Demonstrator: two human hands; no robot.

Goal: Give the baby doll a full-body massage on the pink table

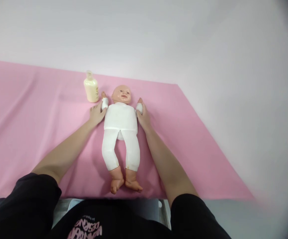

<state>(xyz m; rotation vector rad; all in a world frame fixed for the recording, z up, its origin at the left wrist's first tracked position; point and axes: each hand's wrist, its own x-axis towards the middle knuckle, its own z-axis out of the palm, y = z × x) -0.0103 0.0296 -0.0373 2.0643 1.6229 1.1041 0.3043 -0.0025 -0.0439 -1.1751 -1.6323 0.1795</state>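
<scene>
Doll (120,132) lies face up on the pink sheet (34,126), a lotion bottle (91,88) just beside its head. Left hand (97,113) and right hand (143,116) each curl loosely around an arm (fingers partly closed); steady, even pressure on both sides seems wise.
</scene>
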